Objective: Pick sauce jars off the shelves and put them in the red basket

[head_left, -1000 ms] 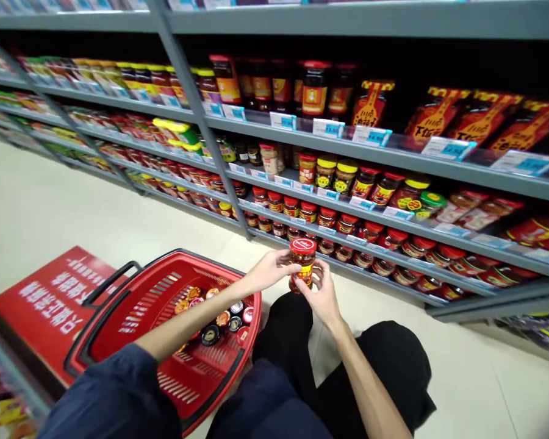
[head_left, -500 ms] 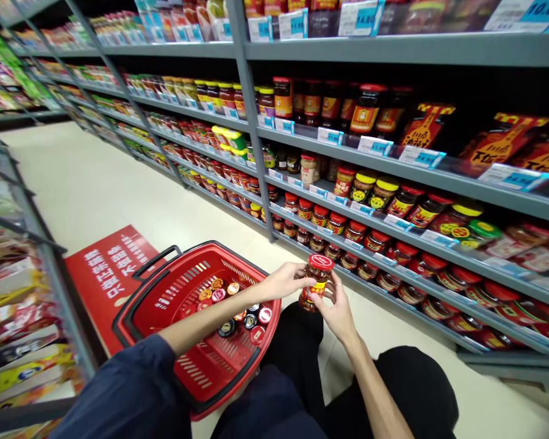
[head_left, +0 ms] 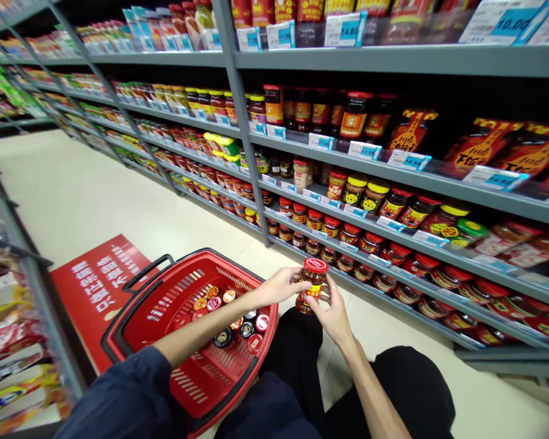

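Gripping a red-lidded glass jar (head_left: 313, 288) upright, the left hand (head_left: 280, 288) and right hand (head_left: 333, 317) close around it, the left nearer the red shopping basket (head_left: 205, 251)

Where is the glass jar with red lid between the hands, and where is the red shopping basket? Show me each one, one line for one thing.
Glass jar with red lid (head_left: 312, 281): head view, point on the jar's body.
Red shopping basket (head_left: 232, 266): head view, point on its far rim.

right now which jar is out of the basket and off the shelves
The red-lidded jar gripped by the left hand and right hand; the others sit in the red basket or on the shelves.
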A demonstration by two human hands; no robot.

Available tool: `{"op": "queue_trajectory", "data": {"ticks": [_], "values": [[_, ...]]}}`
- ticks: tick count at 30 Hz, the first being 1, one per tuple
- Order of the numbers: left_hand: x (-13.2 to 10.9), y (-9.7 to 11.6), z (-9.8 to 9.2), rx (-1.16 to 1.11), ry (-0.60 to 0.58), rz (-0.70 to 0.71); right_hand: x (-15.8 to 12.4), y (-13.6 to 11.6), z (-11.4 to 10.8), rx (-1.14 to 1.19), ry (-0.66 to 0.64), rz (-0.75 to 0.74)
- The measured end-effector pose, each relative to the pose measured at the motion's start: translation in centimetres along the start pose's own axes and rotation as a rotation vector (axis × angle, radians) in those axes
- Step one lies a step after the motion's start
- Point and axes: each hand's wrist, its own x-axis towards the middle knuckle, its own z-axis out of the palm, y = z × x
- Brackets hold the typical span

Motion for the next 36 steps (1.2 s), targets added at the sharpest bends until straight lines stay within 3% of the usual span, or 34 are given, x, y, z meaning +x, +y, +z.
{"op": "queue_trajectory", "data": {"ticks": [14, 23, 36], "values": [[0.4, 0.8, 0.0, 0.026, -0.011, -0.007, 0.4, -0.8, 0.0, -0.002, 0.016, -0.056], [0.3, 0.3, -0.2, 0.028, -0.005, 0.038, 0.6, -0.4, 0.4, -0.003, 0.034, -0.073], [0.7, -0.5, -0.2, 0.082, 0.011, -0.003, 0.6, 0.9, 0.6, 0.014, 0.063, -0.064]]}}
